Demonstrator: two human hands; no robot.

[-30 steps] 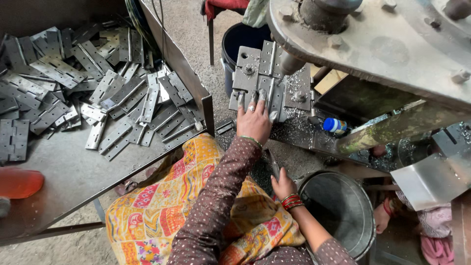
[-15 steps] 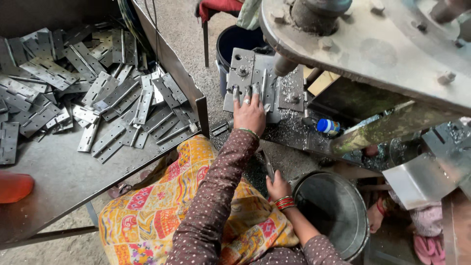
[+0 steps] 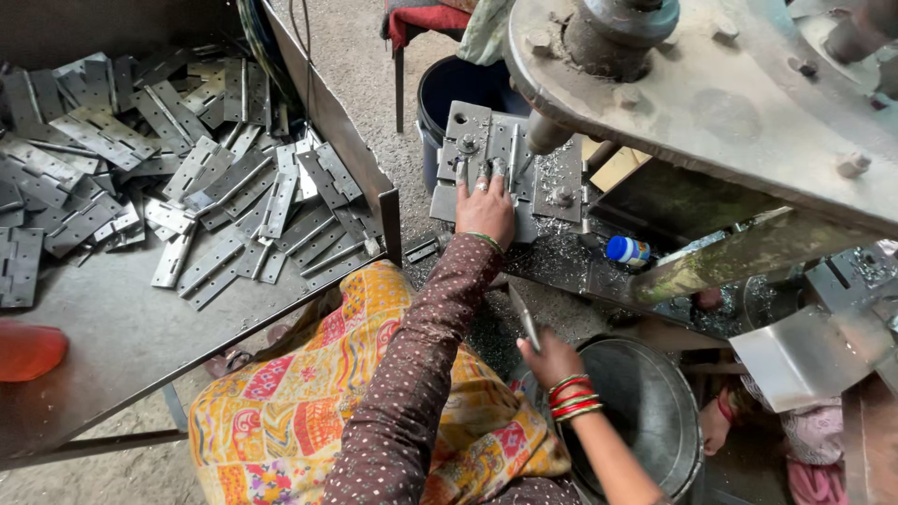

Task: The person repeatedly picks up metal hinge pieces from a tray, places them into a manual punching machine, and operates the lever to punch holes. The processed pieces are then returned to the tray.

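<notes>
Steel hinge [image 3: 526,318] stayed pinched in my right hand [image 3: 552,360] at lower centre; my left hand [image 3: 485,208] pressed flat, open, on the die [image 3: 468,126] above.

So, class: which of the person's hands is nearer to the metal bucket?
Right. The right hand, holding a thin metal strip, hovers at the metal bucket rim; the left hand rests farther up on the press plate.

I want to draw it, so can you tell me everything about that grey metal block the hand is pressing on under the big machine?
The grey metal block looks like steel, flat and roughly rectangular, with bolts, slots and ridges on top. It lies level under the machine's round post, above a dark blue bucket. Shiny metal shavings dust its right side. The left hand lies on it, fingers spread. The right hand, apart from it, holds a thin metal strip.
</notes>
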